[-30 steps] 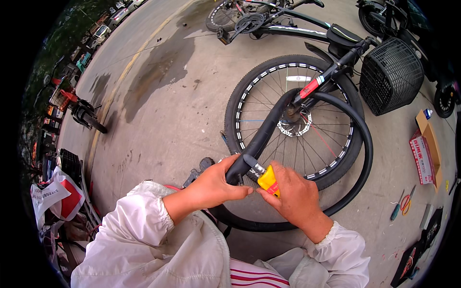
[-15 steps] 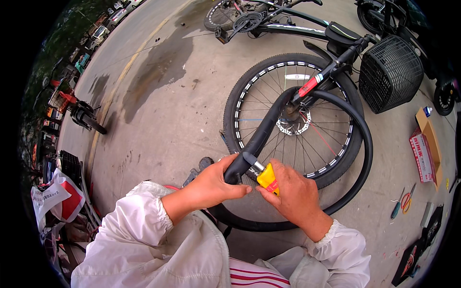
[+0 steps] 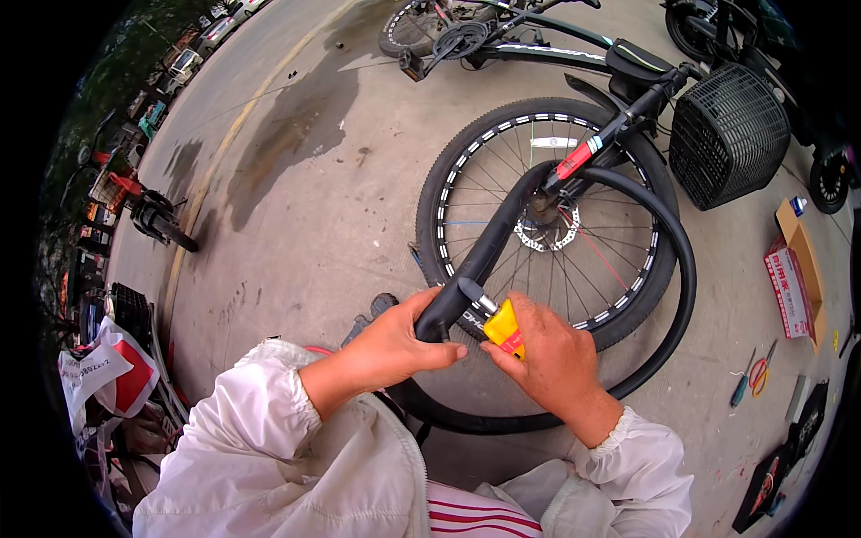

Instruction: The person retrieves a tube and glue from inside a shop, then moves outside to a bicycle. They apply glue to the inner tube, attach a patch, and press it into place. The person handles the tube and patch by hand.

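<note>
Holding a tool (image 3: 505, 330) to a tube (image 3: 496, 238) outdoors, so here's how it's looking. The left hand (image 3: 386, 345) is bracing the black tube, thumb sticking out on the near side; its other fingers are going behind, so I can't tell how their tips are sitting. The right hand (image 3: 558, 363) is pinching the yellow tool between thumb and fingers. The grey end is meeting the tube just past the left hand, and the tube is looping up by the fork (image 3: 578, 161), over the wheel (image 3: 428, 215) and back below both hands.

For doing this bit well, I'd be supporting the tube right behind the contact spot, laying that grey end flat instead of edge-on, and going easy on the pressure.

Materials-wise, the tube is looking like smooth, fat, round rubber. The tool is showing a glossy yellow body, a shiny metal neck and that blunt, rounded grey end; can't tell if it's all one piece. Thin, crinkly pale sleeves (image 3: 242, 403) are bunching at the wrists. Off right, scissors (image 3: 760, 377), a screwdriver (image 3: 739, 389) and a cardboard box (image 3: 789, 291) are sitting on hard grey ground (image 3: 314, 269).
</note>
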### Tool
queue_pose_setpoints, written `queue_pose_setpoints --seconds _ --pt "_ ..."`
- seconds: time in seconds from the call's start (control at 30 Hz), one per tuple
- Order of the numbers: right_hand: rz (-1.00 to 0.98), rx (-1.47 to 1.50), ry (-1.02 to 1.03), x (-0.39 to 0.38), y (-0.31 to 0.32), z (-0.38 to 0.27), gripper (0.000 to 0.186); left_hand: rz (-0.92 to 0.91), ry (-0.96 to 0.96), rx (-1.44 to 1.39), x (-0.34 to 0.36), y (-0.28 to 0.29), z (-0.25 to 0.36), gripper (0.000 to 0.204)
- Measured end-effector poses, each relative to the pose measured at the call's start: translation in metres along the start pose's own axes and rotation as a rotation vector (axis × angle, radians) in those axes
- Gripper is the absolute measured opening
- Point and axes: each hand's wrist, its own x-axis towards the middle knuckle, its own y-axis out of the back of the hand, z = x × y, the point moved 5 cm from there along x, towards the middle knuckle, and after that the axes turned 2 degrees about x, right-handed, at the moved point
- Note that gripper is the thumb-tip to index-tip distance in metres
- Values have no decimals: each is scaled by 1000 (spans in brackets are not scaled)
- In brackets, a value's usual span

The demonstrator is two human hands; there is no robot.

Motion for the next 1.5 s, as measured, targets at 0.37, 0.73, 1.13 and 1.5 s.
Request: queue_pose_setpoints --seconds 0.37,0.73,1.13,1.5 --pt "22 -11 36 -3 0 -1 64 -83 212 -230 -6 1 1 65" --pt "37 10 30 -3 5 1 65 -116 222 -342 -3 -3 -1 63" --pt "-8 46 75 0 7 -19 67 -87 155 -279 -1 -5 1 64" --pt "18 78 69 -8 6 -18 68 -125 175 -371 -3 -2 -1 58"
